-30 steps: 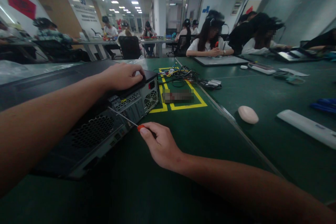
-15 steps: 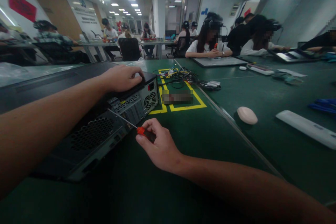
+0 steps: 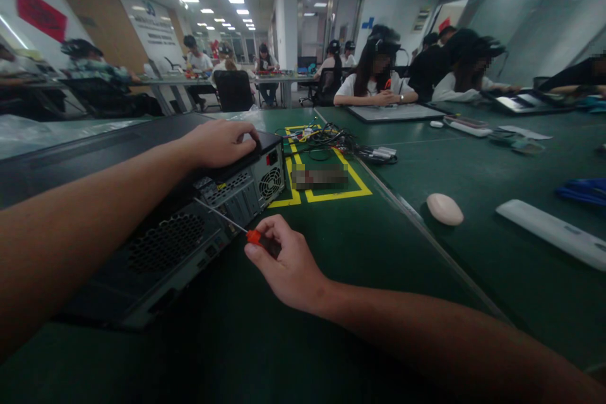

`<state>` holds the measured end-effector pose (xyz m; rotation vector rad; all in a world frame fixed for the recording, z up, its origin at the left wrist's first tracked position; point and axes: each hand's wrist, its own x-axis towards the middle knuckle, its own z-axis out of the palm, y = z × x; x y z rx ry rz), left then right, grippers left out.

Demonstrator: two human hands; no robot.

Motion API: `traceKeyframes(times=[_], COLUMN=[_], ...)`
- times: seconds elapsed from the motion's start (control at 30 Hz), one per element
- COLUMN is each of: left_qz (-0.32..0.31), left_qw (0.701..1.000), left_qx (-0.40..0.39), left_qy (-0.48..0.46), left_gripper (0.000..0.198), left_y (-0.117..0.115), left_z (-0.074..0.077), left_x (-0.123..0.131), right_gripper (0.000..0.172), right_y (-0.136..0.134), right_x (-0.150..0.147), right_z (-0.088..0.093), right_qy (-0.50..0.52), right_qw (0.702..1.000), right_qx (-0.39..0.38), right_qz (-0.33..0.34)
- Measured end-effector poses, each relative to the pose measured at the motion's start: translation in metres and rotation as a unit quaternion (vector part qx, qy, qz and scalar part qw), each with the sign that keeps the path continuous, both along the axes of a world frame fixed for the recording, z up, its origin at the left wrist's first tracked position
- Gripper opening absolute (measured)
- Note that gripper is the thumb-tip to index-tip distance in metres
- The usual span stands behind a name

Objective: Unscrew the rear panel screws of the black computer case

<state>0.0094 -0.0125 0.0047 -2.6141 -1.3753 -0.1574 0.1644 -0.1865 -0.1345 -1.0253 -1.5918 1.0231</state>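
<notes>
One screwdriver (image 3: 254, 237), and we have its tip (image 3: 196, 199) up at the back panel (image 3: 243, 196) of the computer case (image 3: 113, 142), lying along the left side of the worktop (image 3: 379, 240); what exactly it meets is too small to tell. And there's the change: a second ago our right hand (image 3: 291, 265) hid the handle (image 3: 269, 244), now the thumb (image 3: 258, 255) sits lower and more shows. Tip steady, grip reset: we judge the tool is being worked in place. Against half a second ago, barely anything differs. Right fingers close round that handle; our left hand (image 3: 220, 142), loosely curled, rests on the case, gripping nothing we can see. Farther out, cables (image 3: 336, 137) tangle toward the far edge; rightward, a pale rounded object (image 3: 445, 209), then a white bar (image 3: 552, 231).
</notes>
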Motion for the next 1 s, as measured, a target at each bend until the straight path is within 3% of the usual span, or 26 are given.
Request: traceKeyframes(times=[1.0], left_qz=[0.021], left_qw=[1.0], left_qx=[0.0], left_qy=[0.004], left_gripper=[0.053], left_y=[0.008], left_z=[-0.002], left_x=[0.0], right_gripper=[0.017], right_y=[-0.001], right_x=[0.002], right_z=[0.001], right_qy=[-0.009], right_qw=[0.999], right_qx=[0.037], right_qz=[-0.005])
